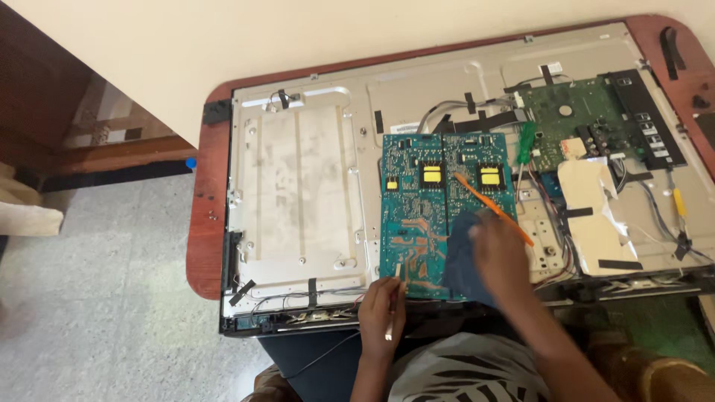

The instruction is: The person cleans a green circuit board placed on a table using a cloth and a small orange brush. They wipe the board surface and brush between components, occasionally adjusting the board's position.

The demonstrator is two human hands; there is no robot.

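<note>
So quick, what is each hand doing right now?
Left hand: closed on a thin white stick-like tool.
Right hand: closed, holding a dark blue cloth and thin orange stick.

Observed from above: opened flat-panel chassis lying on red-brown table. Left hand rested at near edge of teal circuit board, pinching thin pale tool. Right hand pressed dark cloth onto board (orange-handled tool held alongside). Green board mounted well apart.

board: lower right corner lay hidden under cloth and right hand
table: right end was cut off (frame edge)
</note>
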